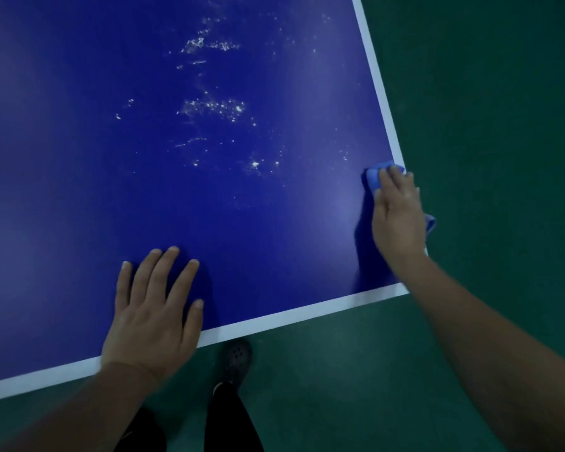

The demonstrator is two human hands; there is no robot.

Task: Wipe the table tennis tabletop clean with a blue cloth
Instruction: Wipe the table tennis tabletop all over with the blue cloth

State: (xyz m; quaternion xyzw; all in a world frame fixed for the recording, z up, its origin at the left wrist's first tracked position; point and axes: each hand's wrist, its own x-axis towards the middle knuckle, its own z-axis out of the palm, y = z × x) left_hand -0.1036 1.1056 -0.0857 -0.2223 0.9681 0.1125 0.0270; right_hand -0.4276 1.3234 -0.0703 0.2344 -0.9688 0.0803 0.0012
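Observation:
The dark blue table tennis tabletop (79, 158) with white edge lines fills most of the head view. White specks and smears of dirt (216, 107) are scattered across its middle and far part. My right hand (397, 216) presses a blue cloth (374, 177) flat on the table at its right edge, near the front right corner, fingers straight; part of the cloth hangs past the edge. My left hand (154, 314) rests flat on the tabletop by the front edge, fingers spread, holding nothing.
Green floor (503, 125) lies to the right of the table and in front of it. My legs in dark trousers and a dark perforated shoe (237, 358) stand just below the front white edge line (274, 321).

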